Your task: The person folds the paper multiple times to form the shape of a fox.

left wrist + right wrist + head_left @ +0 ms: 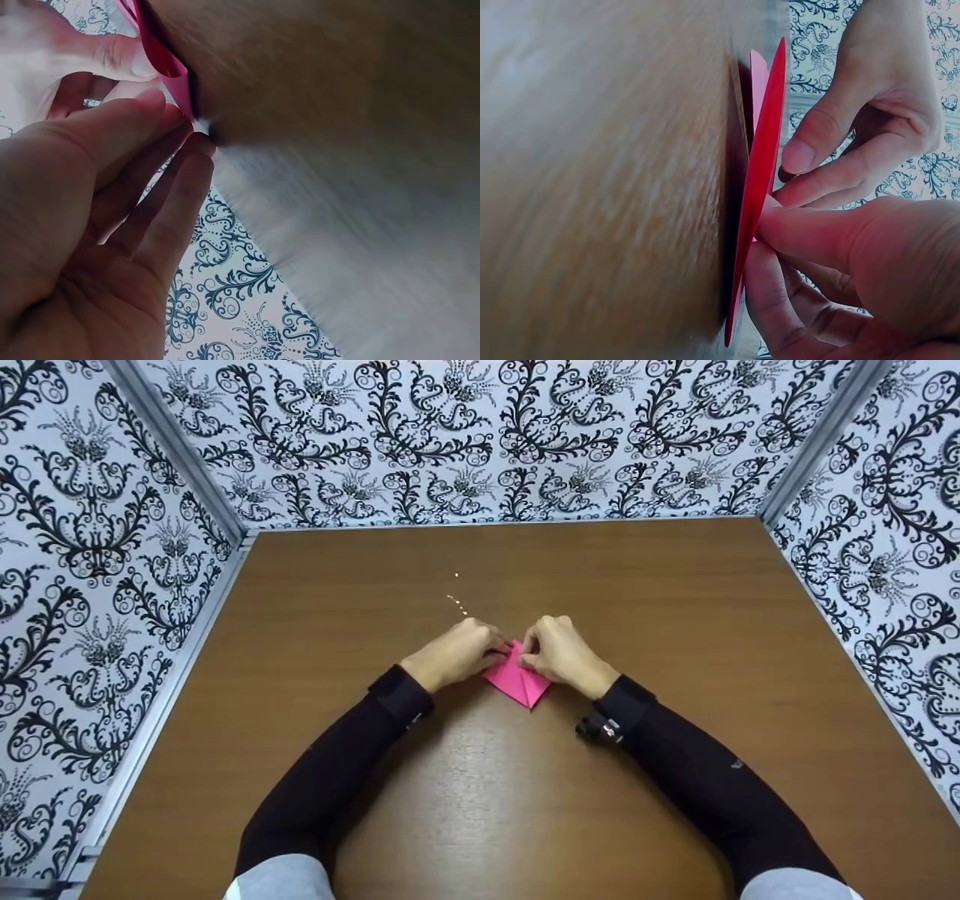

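A folded piece of pink paper lies low over the wooden table, one pointed corner turned toward the person. My left hand pinches its left side, with thumb and fingertips meeting near the edge. On the opposite side, my right hand grips the upper right part between thumb and bent fingers. Seen edge-on in the right wrist view, the paper has a layer standing apart from the rest. A loop-like fold in the paper shows in the left wrist view. The fingers hide part of the upper edge.
Small pale marks dot the brown table beyond the left hand. A small black device hangs at the right cuff. Patterned wall panels enclose the table at the back and both sides.
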The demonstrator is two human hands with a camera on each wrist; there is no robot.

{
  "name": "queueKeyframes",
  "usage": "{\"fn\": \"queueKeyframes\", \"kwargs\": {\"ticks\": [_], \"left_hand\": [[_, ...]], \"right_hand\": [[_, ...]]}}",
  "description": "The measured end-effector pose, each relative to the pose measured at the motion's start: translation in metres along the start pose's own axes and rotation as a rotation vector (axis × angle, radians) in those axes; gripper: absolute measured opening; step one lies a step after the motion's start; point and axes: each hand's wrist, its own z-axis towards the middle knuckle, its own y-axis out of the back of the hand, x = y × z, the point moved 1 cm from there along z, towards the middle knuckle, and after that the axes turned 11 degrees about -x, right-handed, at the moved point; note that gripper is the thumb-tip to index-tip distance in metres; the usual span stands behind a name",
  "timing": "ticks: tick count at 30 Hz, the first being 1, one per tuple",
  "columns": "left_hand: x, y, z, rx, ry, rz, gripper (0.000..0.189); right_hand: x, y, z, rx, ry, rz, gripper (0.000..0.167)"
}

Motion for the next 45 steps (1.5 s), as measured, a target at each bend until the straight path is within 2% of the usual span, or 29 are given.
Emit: {"fn": "queueKeyframes", "kwargs": {"ticks": [9, 16, 36, 45], "left_hand": [[0.0010, -0.0022, 0.0008, 0.008, 0.010, 0.001, 0.023], [0.0018, -0.0022, 0.0012, -0.012, -0.037, 0.024, 0.022], [0.0040, -0.0027, 0.0012, -0.026, -0.079, 0.024, 0.019], [0.0010, -0.0020, -0.0014, -0.030, -0.125, 0.065, 0.016]], "right_hand": [[0.0000, 0.0001, -0.0003, 0.001, 0.010, 0.013, 0.014], [0.0012, 0.0009, 0.0002, -0.005, 0.027, 0.030, 0.015], [0.0028, -0.0010, 0.0009, -0.005, 0.000, 0.007, 0.014], [0.0048, 0.0012, 0.0002, -0.005, 0.010, -0.020, 0.018]]}}
